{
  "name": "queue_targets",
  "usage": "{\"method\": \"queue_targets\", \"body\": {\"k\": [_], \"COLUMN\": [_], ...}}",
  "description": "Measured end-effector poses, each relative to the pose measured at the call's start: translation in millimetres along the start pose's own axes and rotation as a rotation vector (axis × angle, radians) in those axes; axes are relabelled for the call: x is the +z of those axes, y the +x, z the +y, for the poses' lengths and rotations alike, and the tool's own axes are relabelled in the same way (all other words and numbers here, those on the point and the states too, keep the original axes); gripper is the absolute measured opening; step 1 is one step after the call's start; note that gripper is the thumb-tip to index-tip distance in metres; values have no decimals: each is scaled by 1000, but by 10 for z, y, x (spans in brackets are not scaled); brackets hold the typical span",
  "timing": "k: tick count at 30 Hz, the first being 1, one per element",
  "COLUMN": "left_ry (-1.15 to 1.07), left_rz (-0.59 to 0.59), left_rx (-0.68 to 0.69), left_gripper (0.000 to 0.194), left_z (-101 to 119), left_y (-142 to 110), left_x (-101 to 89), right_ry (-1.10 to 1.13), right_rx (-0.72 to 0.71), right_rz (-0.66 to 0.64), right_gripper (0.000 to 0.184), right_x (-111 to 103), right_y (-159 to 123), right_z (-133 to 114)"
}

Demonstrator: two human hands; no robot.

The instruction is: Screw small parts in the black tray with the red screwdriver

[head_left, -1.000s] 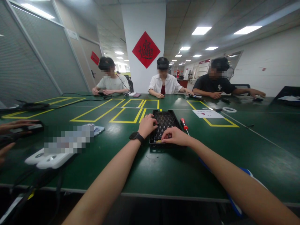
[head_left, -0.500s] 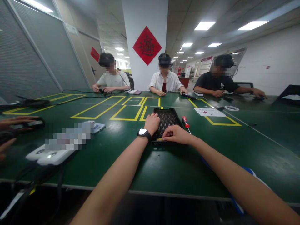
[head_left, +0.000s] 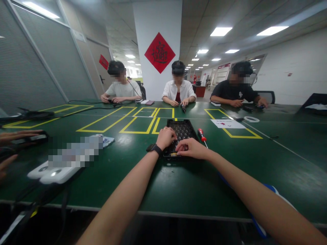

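Two grips, barely open: left hand (head_left: 166, 137), right hand (head_left: 191, 148) touching black tray (head_left: 183, 128).

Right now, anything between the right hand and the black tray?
Nothing visible. The right hand is over the near end of the black tray, fingertips beside the small yellow piece. The left hand is at the tray's left side, and the red screwdriver lies off to the right, both out of that path.
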State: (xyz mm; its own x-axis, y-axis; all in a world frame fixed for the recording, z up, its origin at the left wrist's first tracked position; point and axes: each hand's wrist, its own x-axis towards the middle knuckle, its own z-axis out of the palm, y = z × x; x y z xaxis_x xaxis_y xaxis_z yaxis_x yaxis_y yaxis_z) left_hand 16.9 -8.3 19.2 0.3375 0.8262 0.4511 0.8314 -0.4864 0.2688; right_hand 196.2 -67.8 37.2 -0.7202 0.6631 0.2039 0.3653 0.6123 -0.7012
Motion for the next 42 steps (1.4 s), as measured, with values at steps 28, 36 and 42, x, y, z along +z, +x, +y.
{"method": "queue_targets", "body": {"k": [28, 36, 42], "left_ry": [-504, -455, -471], "left_rz": [141, 126, 132], "left_rx": [-375, -383, -377], "left_gripper": [42, 46, 46], "left_z": [-327, -322, -331], "left_y": [-10, -8, -14], "left_x": [259, 248, 258], "right_ry": [-232, -222, -184], "right_rx": [-62, -61, -60], "right_rz": [0, -8, -8], "right_gripper": [19, 21, 23], "right_x": [-58, -58, -57], "right_y": [-27, -18, -24], "right_z": [-127, -95, -116]}}
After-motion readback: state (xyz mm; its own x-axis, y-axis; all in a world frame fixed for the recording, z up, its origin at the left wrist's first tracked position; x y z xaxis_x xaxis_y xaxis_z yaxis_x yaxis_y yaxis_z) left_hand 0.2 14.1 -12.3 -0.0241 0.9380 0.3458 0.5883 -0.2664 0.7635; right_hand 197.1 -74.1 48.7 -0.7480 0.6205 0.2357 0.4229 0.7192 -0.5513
